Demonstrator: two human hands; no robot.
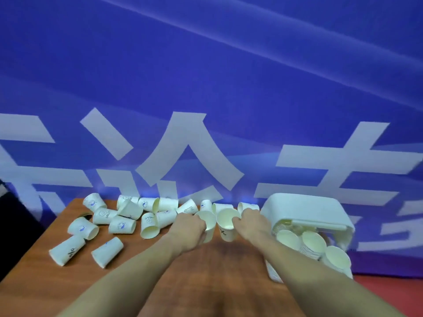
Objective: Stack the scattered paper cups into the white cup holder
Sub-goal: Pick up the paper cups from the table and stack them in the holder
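Several white paper cups (121, 225) lie scattered on their sides over the left and back of a brown wooden table (206, 282). My left hand (187, 229) grips one upright cup (207, 223) by its side. My right hand (251, 225) pinches the rim of a second upright cup (226, 223) right beside it. The two held cups touch. The white cup holder (306, 211) lies on the table's right side, with three stacks of cups (313, 243) showing in its open front.
A blue banner with large white characters (187, 145) hangs right behind the table's back edge. More cups (247, 205) lie along that edge behind my hands. Red floor (389, 291) shows past the table's right edge, and a dark area at far left.
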